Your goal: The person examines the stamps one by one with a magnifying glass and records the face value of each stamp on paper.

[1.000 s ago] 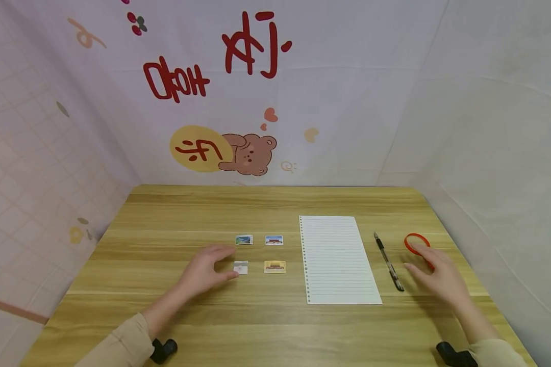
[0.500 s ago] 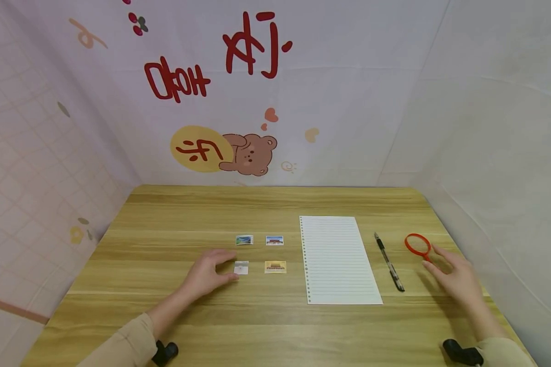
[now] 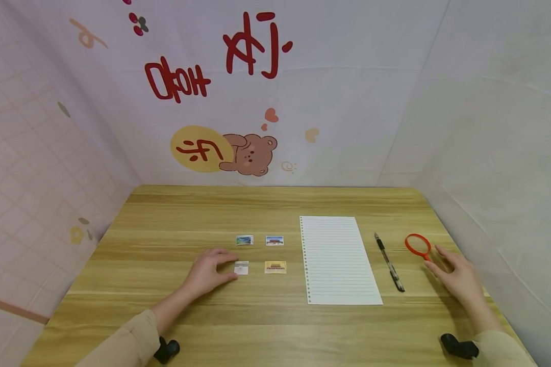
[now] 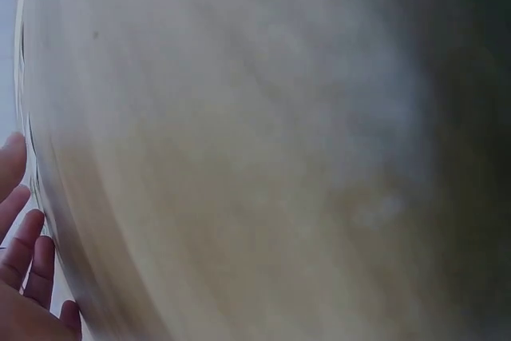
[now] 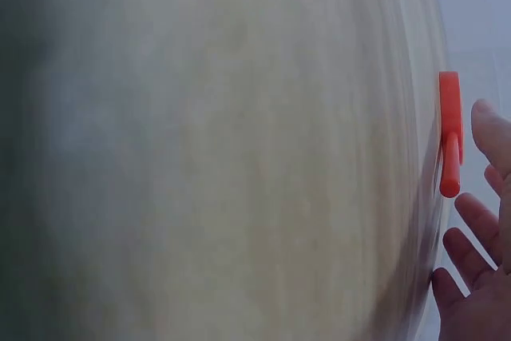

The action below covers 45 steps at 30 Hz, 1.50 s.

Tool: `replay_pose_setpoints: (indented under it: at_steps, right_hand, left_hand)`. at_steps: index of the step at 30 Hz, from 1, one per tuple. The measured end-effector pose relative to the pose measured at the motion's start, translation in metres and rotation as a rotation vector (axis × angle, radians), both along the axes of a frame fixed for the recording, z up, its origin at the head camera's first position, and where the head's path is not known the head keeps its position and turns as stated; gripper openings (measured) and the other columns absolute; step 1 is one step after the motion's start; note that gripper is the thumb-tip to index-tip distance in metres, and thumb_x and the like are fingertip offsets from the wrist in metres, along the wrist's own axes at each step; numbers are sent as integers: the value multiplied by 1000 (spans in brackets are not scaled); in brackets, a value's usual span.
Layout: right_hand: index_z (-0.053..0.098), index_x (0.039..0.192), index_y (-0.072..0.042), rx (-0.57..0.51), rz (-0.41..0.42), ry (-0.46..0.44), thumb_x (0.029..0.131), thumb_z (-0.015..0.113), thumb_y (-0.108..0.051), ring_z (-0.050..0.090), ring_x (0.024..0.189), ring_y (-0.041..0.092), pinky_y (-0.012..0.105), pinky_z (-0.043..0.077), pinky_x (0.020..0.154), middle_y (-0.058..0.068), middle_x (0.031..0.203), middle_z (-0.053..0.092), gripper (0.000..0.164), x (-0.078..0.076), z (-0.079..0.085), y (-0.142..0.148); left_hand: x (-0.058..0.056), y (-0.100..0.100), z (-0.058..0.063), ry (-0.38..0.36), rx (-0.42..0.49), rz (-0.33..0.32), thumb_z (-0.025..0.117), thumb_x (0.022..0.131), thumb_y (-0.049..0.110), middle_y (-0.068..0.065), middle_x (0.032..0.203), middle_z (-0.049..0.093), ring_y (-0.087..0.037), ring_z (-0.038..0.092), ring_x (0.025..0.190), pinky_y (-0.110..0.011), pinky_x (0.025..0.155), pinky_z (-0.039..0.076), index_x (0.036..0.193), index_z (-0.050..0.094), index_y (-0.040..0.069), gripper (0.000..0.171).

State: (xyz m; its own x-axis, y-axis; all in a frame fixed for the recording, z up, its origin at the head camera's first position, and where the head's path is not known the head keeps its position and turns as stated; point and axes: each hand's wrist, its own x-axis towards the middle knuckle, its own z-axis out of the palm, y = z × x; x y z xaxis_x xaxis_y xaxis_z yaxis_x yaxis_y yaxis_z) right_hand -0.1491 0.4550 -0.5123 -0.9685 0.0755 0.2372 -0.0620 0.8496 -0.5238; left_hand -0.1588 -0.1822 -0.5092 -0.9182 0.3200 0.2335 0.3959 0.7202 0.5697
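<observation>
My left hand (image 3: 208,270) rests at the left of several small stamps, its fingers loosely bent. Its thumb and fingertips are right beside a pale pink and grey stamp (image 3: 241,268). Behind that lies a green-blue landscape stamp (image 3: 244,239); to the right are a red-building stamp (image 3: 274,240) and a yellow stamp (image 3: 275,267). At the right, a red-rimmed magnifying glass (image 3: 426,256) lies on the table. My right hand (image 3: 460,278) is spread around its handle end; in the right wrist view the handle (image 5: 451,169) stands apart from the fingers.
A lined sheet of paper (image 3: 340,262) with punched holes lies right of the stamps. Beside it is a black-and-clear pen (image 3: 389,262). The wooden table (image 3: 188,204) ends at a printed curtain (image 3: 349,112). Black wrist cameras show at both sleeves.
My right hand has drawn back to the right and toward me from over the magnifying glass, uncovering its ring. The left hand has barely moved, and the stamps, paper and pen stay put.
</observation>
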Motion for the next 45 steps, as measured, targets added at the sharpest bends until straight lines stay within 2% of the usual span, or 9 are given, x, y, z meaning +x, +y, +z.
replay_pose_setpoints:
  at_steps: [5,16,26,30,33,36,38,42,45]
  right_hand:
    - [45,144,5,3,-18,-2,92,72,-31,40,118,58,71,31,94,37,130,52,69,-4,-4,2]
    - [48,143,3,50,-33,11,90,73,-33,40,116,58,70,29,92,39,131,48,68,-7,-15,7]
    - [59,132,6,-14,-72,15,91,73,-28,41,114,53,68,27,94,32,124,52,55,-8,-19,4]
    - [66,124,4,-28,-104,35,90,74,-24,49,104,41,54,36,88,28,115,60,44,-7,-18,1]
    - [70,117,2,-13,-130,53,89,76,-22,51,91,16,38,38,77,25,107,66,38,-7,-17,0]
    - [73,114,0,2,-144,58,89,77,-22,46,84,3,32,37,72,23,103,68,34,-6,-17,0]
    - [73,113,1,2,-149,50,89,76,-22,49,86,9,35,39,73,24,104,68,33,-5,-16,-1]
    - [72,112,4,-5,-148,24,92,72,-22,53,97,36,49,41,82,28,109,67,32,-4,-14,-1]
    - [73,111,4,-10,-151,7,94,70,-24,54,98,36,53,41,84,28,110,66,33,-4,-10,-2]
  left_hand:
    - [-1,-1,-2,25,-33,11,89,74,24,-4,114,67,-32,59,111,-55,89,39,112,77,16,41]
    - [-3,-2,0,1,-36,7,87,76,22,-5,116,66,-31,58,113,-55,91,37,110,78,15,36]
    - [-4,-3,-2,7,-30,-3,87,75,22,-6,116,67,-32,58,114,-58,93,37,109,78,15,36]
    - [-4,-4,-2,11,-32,-2,88,75,22,-5,116,67,-32,58,114,-58,93,36,109,78,16,36]
    - [-4,-3,-2,7,-28,0,88,75,22,-6,115,67,-32,58,113,-58,93,36,109,78,16,36]
    - [-4,-3,-3,6,-23,0,88,75,22,-5,115,67,-31,58,113,-58,92,36,109,78,16,36]
    - [-5,-3,-3,6,-21,2,88,75,23,-5,115,67,-31,58,113,-58,92,36,109,78,16,36]
    - [-4,-3,-4,0,-13,-1,88,75,23,-5,115,67,-31,58,114,-59,94,35,109,78,16,36]
    - [-4,-3,-5,-5,-8,-2,88,74,23,-5,115,67,-32,57,115,-60,95,34,109,78,16,37]
